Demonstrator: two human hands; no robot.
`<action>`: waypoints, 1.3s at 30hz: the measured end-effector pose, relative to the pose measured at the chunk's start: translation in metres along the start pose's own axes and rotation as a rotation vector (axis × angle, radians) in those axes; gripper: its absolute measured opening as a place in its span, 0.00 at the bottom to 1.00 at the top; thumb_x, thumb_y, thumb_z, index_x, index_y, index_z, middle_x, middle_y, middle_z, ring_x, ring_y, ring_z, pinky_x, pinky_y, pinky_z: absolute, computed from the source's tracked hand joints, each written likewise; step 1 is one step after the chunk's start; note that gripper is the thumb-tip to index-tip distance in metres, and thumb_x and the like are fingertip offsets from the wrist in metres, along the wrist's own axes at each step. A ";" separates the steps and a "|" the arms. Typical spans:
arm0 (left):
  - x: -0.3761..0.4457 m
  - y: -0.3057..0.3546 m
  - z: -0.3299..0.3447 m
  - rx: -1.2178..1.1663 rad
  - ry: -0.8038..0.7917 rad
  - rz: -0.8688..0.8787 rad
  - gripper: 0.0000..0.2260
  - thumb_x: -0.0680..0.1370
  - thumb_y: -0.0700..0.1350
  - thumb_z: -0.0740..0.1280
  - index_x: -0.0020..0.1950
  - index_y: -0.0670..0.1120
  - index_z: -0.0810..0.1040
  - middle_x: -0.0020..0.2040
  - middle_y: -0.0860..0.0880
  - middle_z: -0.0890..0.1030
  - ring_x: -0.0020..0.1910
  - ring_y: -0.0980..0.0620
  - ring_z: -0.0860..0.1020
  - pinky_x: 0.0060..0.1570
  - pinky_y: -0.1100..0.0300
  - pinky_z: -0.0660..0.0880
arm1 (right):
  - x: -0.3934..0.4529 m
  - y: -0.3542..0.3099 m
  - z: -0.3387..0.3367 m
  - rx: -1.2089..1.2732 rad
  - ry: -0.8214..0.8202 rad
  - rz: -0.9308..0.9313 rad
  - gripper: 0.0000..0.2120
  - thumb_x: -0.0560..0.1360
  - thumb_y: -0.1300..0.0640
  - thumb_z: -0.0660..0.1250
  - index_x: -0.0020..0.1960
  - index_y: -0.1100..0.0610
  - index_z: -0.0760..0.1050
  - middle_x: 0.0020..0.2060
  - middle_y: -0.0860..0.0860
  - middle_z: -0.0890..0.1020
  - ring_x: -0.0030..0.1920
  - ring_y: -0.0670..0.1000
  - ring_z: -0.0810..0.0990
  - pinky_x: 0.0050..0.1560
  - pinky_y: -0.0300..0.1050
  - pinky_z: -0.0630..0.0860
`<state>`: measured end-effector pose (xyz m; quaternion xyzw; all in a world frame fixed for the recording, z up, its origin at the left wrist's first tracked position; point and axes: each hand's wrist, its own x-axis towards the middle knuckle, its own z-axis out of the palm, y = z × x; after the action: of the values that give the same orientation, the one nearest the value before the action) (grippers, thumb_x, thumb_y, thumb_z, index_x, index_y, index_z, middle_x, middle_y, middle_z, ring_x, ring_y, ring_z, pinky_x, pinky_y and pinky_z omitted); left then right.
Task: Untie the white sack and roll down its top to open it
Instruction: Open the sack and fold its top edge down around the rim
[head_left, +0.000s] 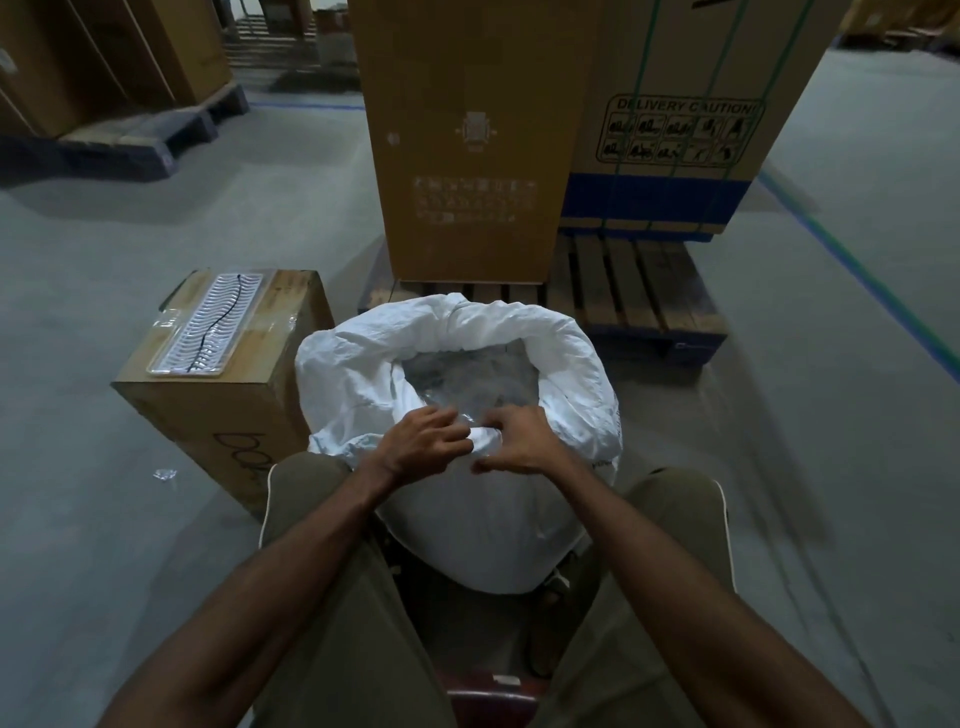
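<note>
Head view: seated person, sack (483, 525) upright between the knees, mouth already wide, dark contents under clear film showing inside. Far and side rim rolled into a thick cuff; the near edge looks least turned. Left hand (423, 447) and right hand (511, 441) sit close together there, fingers curled, both pinching a bunched fold of the near rim. No tie visible. Judged step: finishing the roll-down. Next move likely calls for turning this fold outward and down, then working sideways. Around: box (218, 415) just beside on the left with a tray (208, 325) on top; pallet (639, 296) with tall cartons (467, 130) behind. Nothing blocks the hands.
</note>
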<state>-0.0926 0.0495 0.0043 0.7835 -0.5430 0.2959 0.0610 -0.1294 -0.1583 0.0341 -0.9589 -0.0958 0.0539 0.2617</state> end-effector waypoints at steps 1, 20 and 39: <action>0.001 0.001 0.000 -0.022 -0.012 -0.012 0.11 0.73 0.32 0.61 0.39 0.48 0.74 0.37 0.49 0.73 0.36 0.46 0.72 0.34 0.57 0.62 | 0.001 -0.001 -0.001 -0.040 0.020 0.002 0.21 0.57 0.42 0.80 0.46 0.49 0.84 0.38 0.45 0.83 0.38 0.46 0.79 0.41 0.43 0.76; -0.014 -0.015 0.011 -0.187 -0.362 -0.210 0.14 0.55 0.39 0.71 0.37 0.48 0.73 0.36 0.52 0.76 0.38 0.47 0.74 0.41 0.55 0.69 | 0.010 -0.009 0.030 -0.136 0.025 -0.061 0.34 0.60 0.35 0.77 0.61 0.48 0.76 0.57 0.46 0.82 0.55 0.50 0.79 0.57 0.53 0.73; -0.013 0.021 0.024 -1.569 0.824 -2.382 0.19 0.75 0.52 0.75 0.60 0.41 0.80 0.54 0.43 0.84 0.52 0.44 0.84 0.41 0.53 0.82 | 0.000 -0.017 0.066 -0.345 0.330 -0.202 0.13 0.57 0.59 0.74 0.36 0.52 0.71 0.34 0.48 0.78 0.37 0.56 0.79 0.37 0.47 0.67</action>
<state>-0.1049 0.0416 -0.0273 0.3876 0.4407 -0.0926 0.8044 -0.1425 -0.1112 -0.0135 -0.9707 -0.1548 -0.1468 0.1104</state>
